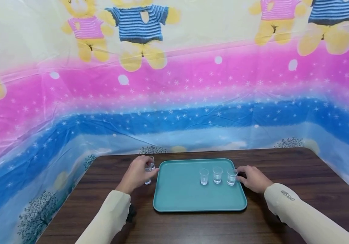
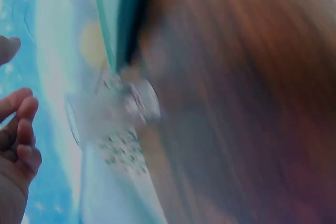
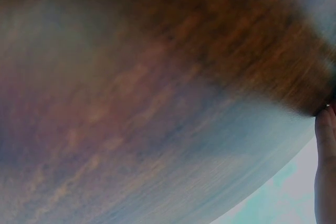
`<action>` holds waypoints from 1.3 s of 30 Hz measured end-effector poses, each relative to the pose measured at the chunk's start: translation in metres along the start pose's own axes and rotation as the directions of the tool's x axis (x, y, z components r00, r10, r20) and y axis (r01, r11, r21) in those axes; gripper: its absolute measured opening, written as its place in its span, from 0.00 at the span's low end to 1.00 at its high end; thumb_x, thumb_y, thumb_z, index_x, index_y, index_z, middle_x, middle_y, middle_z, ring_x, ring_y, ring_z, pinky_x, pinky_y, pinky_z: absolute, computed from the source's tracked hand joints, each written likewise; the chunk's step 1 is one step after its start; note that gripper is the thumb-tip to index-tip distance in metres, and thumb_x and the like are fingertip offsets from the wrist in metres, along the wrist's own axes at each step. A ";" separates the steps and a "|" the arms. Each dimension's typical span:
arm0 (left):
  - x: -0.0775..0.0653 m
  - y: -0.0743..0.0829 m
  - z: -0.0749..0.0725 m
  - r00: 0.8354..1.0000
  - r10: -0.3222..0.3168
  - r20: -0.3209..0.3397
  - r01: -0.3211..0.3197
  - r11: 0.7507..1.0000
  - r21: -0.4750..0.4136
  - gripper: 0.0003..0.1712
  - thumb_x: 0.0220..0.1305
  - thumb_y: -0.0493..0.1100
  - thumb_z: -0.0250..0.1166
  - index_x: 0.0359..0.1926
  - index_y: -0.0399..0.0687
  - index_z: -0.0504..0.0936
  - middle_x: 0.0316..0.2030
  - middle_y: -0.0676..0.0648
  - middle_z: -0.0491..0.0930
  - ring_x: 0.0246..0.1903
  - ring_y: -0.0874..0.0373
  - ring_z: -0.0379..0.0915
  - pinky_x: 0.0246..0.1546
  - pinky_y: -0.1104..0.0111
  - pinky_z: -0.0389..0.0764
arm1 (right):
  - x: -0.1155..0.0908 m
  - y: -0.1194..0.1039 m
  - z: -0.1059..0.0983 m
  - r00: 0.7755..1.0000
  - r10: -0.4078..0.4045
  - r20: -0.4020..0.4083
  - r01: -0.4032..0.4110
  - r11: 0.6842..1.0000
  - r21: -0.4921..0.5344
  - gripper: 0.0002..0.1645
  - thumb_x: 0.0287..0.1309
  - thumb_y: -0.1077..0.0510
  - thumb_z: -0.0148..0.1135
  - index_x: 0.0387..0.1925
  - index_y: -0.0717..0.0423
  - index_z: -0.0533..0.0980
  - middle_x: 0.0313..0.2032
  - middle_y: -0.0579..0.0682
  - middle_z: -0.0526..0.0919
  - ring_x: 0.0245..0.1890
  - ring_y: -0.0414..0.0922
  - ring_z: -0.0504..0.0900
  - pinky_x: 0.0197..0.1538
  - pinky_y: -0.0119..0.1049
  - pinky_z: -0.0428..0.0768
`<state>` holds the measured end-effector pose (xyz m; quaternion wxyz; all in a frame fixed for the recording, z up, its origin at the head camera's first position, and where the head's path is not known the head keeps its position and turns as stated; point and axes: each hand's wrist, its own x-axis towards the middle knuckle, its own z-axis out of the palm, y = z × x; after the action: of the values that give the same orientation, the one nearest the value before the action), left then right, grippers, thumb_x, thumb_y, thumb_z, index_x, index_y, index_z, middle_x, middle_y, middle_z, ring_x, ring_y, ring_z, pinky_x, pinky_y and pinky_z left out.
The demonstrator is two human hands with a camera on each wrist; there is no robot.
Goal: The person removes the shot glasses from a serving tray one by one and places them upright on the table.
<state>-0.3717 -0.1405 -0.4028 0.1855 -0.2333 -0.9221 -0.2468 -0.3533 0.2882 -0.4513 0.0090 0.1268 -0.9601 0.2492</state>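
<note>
In the head view my left hand [image 1: 137, 173] hovers over two small clear glasses left of the teal tray [image 1: 174, 200]. The nearer glass [image 1: 147, 179] is partly hidden under the palm; the farther glass [image 1: 152, 164] shows beyond the fingers. The left wrist view has the fingers [image 2: 23, 129] loosely bent, apart from an upright clear glass [image 2: 113, 111]. My right hand [image 1: 253, 178] is at the tray's right rim, fingertips right beside the rightmost glass [image 1: 232, 178]. A middle glass [image 1: 217, 175] and a left glass [image 1: 203, 177] stand in line with it on the tray.
The tray lies on a dark wooden table [image 1: 192, 227]. Behind it hangs a printed sheet [image 1: 192, 84] with teddy bears and snowflakes. The right wrist view is mostly blurred tabletop [image 3: 131, 103].
</note>
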 end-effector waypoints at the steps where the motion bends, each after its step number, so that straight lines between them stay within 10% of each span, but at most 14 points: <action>1: 0.003 0.005 0.002 1.000 0.021 0.013 -0.020 1.000 -0.015 0.16 0.56 0.47 0.70 0.41 0.41 0.81 0.31 0.49 0.75 0.31 0.55 0.70 0.30 0.64 0.73 | 0.000 0.000 0.000 1.000 -0.001 0.000 0.001 1.000 0.000 0.20 0.61 0.61 0.61 0.54 0.65 0.75 0.51 0.61 0.77 0.53 0.60 0.73 0.50 0.55 0.72; 12: 0.032 0.067 0.041 0.935 0.261 0.241 -0.237 0.964 -0.123 0.20 0.58 0.47 0.69 0.48 0.41 0.80 0.37 0.46 0.79 0.31 0.62 0.70 0.30 0.69 0.73 | -0.001 0.002 0.000 1.000 0.007 -0.008 -0.007 1.000 0.007 0.20 0.61 0.61 0.61 0.54 0.65 0.75 0.52 0.62 0.76 0.54 0.60 0.72 0.51 0.56 0.72; 22: 0.053 0.109 0.073 0.909 0.137 0.395 -0.103 0.989 -0.105 0.28 0.57 0.52 0.69 0.55 0.44 0.78 0.43 0.47 0.77 0.42 0.52 0.74 0.38 0.67 0.76 | -0.003 -0.001 -0.001 1.000 0.019 -0.008 -0.018 0.999 0.037 0.19 0.61 0.60 0.61 0.53 0.63 0.76 0.52 0.59 0.77 0.54 0.58 0.74 0.52 0.55 0.72; 39: 0.055 0.107 0.081 0.900 0.157 0.407 -0.074 0.974 -0.213 0.18 0.59 0.44 0.68 0.47 0.39 0.80 0.40 0.45 0.78 0.39 0.52 0.74 0.34 0.69 0.75 | -0.002 0.001 -0.001 0.999 0.033 -0.017 -0.032 0.999 0.037 0.19 0.61 0.60 0.62 0.53 0.61 0.76 0.52 0.58 0.77 0.55 0.58 0.73 0.53 0.55 0.71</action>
<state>-0.3795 0.0041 -0.4042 -0.0268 -0.3524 -0.8966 -0.2668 -0.3515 0.2901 -0.4511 0.0111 0.1092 -0.9572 0.2678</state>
